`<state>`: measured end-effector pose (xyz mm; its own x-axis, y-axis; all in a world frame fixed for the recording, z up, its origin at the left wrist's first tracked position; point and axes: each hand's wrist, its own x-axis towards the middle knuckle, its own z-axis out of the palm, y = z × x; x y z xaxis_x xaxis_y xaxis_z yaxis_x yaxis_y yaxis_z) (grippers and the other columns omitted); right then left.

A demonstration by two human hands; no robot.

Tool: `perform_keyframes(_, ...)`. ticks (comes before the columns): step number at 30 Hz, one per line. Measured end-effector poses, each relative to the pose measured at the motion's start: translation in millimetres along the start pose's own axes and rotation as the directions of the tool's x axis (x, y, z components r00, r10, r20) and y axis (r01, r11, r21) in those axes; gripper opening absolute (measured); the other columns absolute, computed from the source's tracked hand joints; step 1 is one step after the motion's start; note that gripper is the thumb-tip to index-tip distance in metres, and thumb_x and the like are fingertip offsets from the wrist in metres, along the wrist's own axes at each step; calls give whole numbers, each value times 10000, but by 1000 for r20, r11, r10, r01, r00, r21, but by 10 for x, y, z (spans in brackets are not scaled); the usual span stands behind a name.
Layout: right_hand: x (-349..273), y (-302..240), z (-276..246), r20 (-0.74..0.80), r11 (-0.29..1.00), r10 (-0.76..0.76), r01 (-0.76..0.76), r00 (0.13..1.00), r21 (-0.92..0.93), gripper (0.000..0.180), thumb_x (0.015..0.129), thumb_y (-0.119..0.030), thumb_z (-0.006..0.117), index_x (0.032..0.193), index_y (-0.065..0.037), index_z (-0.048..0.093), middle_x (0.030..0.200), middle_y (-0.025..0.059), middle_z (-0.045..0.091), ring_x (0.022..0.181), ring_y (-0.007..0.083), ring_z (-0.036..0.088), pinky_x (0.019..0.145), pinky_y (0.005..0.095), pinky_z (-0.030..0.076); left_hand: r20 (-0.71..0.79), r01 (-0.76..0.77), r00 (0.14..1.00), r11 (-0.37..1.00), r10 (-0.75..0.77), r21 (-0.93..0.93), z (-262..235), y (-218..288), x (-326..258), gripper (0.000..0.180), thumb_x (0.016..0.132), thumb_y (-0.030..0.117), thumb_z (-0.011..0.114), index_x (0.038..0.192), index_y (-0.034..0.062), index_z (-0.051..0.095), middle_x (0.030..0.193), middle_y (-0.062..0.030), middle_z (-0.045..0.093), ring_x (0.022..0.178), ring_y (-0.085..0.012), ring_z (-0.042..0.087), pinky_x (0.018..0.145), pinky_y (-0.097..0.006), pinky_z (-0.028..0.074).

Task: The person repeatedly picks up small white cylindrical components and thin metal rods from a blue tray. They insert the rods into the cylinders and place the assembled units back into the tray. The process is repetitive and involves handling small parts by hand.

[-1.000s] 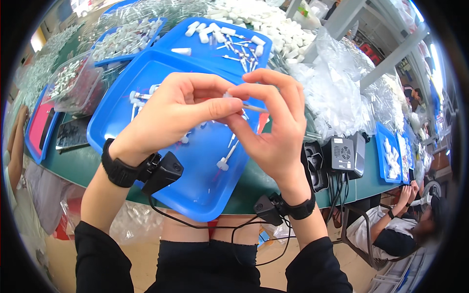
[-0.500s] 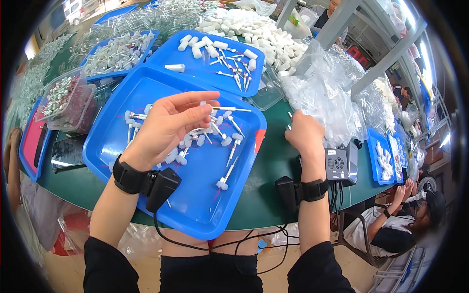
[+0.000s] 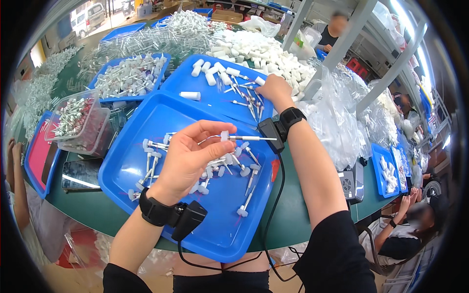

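Between thumb and forefinger my left hand (image 3: 178, 166) pinches a thin white rod with a pale cap (image 3: 246, 138). The rod lies level, its bare end pointing right, above the near blue tray (image 3: 215, 237). Several similar capped rods (image 3: 246, 200) with fine reddish wires lie scattered in that tray. My right hand (image 3: 276, 93) reaches to the right edge of the far blue tray (image 3: 195, 93). Its fingers are closed at a short white cylinder (image 3: 260, 81), partly hidden by the hand. Beside it lie a cluster of thin rods (image 3: 249, 102) and several loose white cylinders (image 3: 211, 79).
A heap of white cylinders (image 3: 273, 49) lies behind the far tray. Clear plastic bags (image 3: 332, 132) bulge on the right. Left stand a filled blue tray (image 3: 129, 78), a clear tub (image 3: 73, 119) and a dark phone-like slab (image 3: 80, 174). A cable (image 3: 276, 195) hangs from my right wrist.
My right hand has moved from the green table beside the plastic bags up and left to the far tray. The capped rod in my left hand now shows more fully. The view has shifted.
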<state>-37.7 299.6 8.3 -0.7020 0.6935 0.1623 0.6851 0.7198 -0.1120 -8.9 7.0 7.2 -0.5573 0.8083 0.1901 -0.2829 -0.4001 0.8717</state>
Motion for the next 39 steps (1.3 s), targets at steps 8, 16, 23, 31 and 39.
perform_keyframes(8,-621,180,-652,-147,815,-143,200,979,544,325,716,-308,675,904,-45,640,655,77,645,614,150,601,534,284,435,-84,-86,993,994,80,-62,26,-24,12,307,834,41,589,1131,-18,536,1047,-121,589,920,-179,583,861,-304,466)
perform_keyframes(16,-1909,340,-494,-105,47,-343,129,933,991,250,850,-148,591,1035,19,571,926,67,619,734,58,537,509,161,350,-102,-122,987,993,122,7,7,-64,6,268,850,73,582,1095,-31,545,1037,-127,593,924,-184,585,861,-306,470)
perform_keyframes(23,-2008,360,-354,-173,-36,-417,174,892,984,250,862,-130,574,1056,26,557,928,82,614,773,90,566,556,177,411,-39,-155,985,955,170,252,4,-61,-18,270,803,0,608,1065,-34,558,1055,-147,593,935,-198,592,857,-309,480)
perform_keyframes(31,-2068,466,-445,-57,-10,-471,59,880,998,182,869,-113,562,1002,11,562,863,71,617,696,93,576,556,194,428,135,-282,959,880,249,382,82,-80,-34,238,724,-144,584,944,-54,600,1021,-162,597,946,-199,595,826,-294,512)
perform_keyframes(39,-2098,336,-396,-256,45,-430,304,866,952,185,837,-34,582,1013,16,551,978,97,593,847,104,579,623,195,472,57,-274,961,891,272,361,63,-117,-18,230,713,-154,592,919,-53,601,1022,-164,584,944,-224,603,825,-294,514)
